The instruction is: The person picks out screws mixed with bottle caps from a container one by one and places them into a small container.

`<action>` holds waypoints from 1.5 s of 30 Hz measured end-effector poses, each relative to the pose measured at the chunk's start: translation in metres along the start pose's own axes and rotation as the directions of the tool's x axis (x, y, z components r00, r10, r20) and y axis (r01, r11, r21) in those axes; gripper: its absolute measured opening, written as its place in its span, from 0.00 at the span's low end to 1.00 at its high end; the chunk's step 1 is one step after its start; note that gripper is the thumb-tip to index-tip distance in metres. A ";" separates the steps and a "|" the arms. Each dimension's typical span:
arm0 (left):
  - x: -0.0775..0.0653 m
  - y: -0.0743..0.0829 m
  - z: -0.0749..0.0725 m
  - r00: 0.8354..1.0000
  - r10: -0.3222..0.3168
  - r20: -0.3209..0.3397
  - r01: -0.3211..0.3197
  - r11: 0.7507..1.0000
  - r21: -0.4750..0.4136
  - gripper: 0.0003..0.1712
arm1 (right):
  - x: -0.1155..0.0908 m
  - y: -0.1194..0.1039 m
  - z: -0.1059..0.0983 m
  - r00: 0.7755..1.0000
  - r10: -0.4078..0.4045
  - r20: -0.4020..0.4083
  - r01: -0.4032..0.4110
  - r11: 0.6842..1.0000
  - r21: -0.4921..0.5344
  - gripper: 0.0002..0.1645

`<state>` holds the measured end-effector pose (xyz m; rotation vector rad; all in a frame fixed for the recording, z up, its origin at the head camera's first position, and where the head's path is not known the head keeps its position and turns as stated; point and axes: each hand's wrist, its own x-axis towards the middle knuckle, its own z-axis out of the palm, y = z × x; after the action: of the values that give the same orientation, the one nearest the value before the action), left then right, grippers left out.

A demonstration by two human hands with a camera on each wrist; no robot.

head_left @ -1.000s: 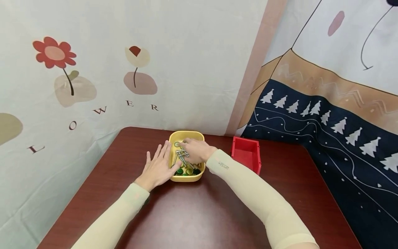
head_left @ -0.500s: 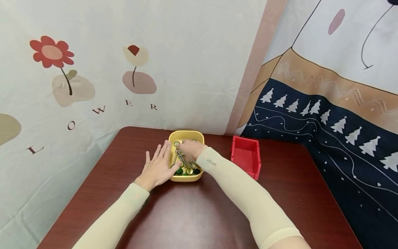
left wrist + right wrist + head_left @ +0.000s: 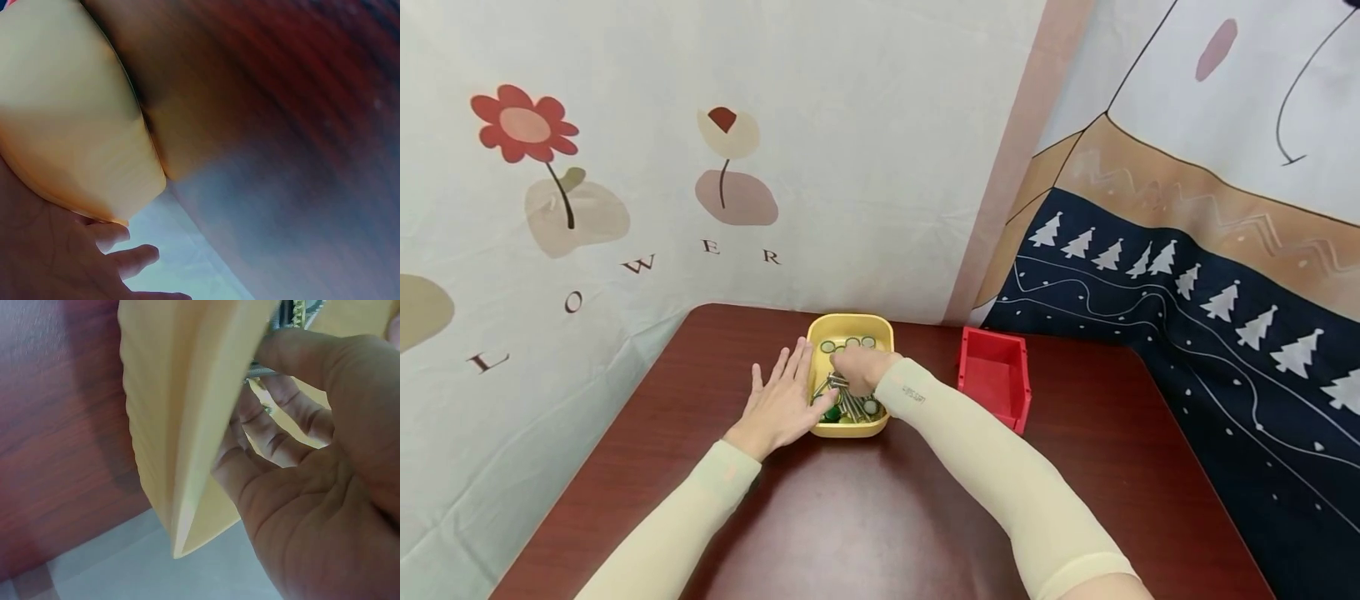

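A yellow tub (image 3: 850,431) holds several long metal screws (image 3: 851,406) and round bottle caps (image 3: 868,342), some with green tops. My left hand (image 3: 778,408) lies with straight, spread fingers along the tub's left wall, its thumb over the near left rim. The left wrist view shows the palm beside the outer wall. Inside the tub, my right hand (image 3: 863,368) has its fingers curled down. In the right wrist view, its thumb and fingers pinch a silver threaded screw (image 3: 259,370), partly hidden behind the tub wall (image 3: 194,425).
A red bin (image 3: 994,379) stands to the right of the tub, beyond the right forearm. Both rest on a dark red-brown wooden table (image 3: 842,517). A printed cloth (image 3: 865,167) hangs right behind the table's far edge.
The screws have shifted toward the tub's near end, and more caps show at its far end. My right hand has moved slightly left within the tub. The left hand stays in place.
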<state>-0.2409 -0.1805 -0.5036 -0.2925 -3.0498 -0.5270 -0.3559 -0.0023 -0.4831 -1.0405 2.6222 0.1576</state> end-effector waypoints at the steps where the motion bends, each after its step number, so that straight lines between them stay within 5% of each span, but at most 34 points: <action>1: 0.000 0.000 0.000 1.000 0.001 0.000 -0.001 1.000 0.002 0.62 | -0.002 0.000 -0.002 1.000 -0.023 0.006 0.022 0.999 0.024 0.15; 3: 0.000 0.000 -0.001 1.000 -0.001 0.001 0.001 1.000 0.007 0.62 | -0.017 -0.004 -0.014 0.998 -0.058 0.003 0.058 0.997 0.048 0.10; 7: 0.001 0.002 -0.001 1.000 -0.003 -0.009 0.003 1.000 0.010 0.62 | 0.013 0.028 0.015 0.989 -0.097 -0.108 0.108 0.989 0.097 0.11; 10: 0.002 0.003 -0.001 1.000 -0.010 -0.011 0.010 1.000 0.007 0.61 | 0.016 0.041 0.024 0.972 -0.089 -0.219 0.117 0.986 0.116 0.08; 18: 0.000 0.003 0.001 1.000 -0.019 0.012 0.019 1.000 -0.003 0.61 | -0.051 0.023 -0.022 0.950 -0.021 -0.313 0.105 0.961 0.255 0.08; 27: 0.001 0.003 0.000 1.000 -0.018 0.010 0.018 1.000 0.002 0.61 | -0.070 0.036 -0.021 0.914 -0.002 -0.407 0.156 0.925 0.345 0.31; 34: 0.000 0.001 0.002 1.000 -0.019 0.007 0.019 1.000 0.002 0.62 | -0.085 0.048 -0.022 0.905 0.045 -0.423 0.153 0.893 0.423 0.31; 40: 0.001 0.002 0.004 1.000 -0.007 0.003 0.007 1.000 -0.006 0.62 | -0.105 0.062 -0.024 0.899 0.194 -0.393 0.073 0.817 0.571 0.31; 45: 0.000 0.001 0.003 1.000 -0.013 -0.008 0.013 1.000 -0.006 0.62 | -0.121 0.077 -0.027 0.907 0.281 -0.314 0.058 0.654 0.754 0.32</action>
<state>-0.2412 -0.1785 -0.5057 -0.2707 -3.0453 -0.5362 -0.3323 0.1263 -0.4187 -0.6254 2.6360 -1.1637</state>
